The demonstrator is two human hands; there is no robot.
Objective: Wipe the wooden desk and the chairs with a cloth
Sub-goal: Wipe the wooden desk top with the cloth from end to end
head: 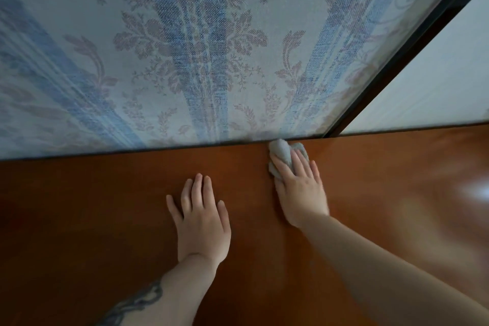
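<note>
The right hand's fingers lie straight and slightly spread, pressing a small crumpled grey cloth flat against the far edge of the glossy reddish-brown wooden counter. The cloth sticks out past the fingertips and touches, or nearly touches, the patterned blue and pink woven curtain hanging along that edge. The right hand looks a little blurred, so it is probably mid-stroke. The left hand lies palm down on bare wood just beside it, fingers straight and close together, holding nothing and likely serving as a brace.

The main risk is at that back edge. Since the cloth is only pressed down and not gripped, a fast stroke could slide it out from under the fingers, or push it into the curtain and drag the fabric. It might also slip behind the counter if there is a gap there; I cannot tell. The braced left palm may leave smears on the polished wood. No chairs are in view, so they are apparently yet to be wiped.
</note>
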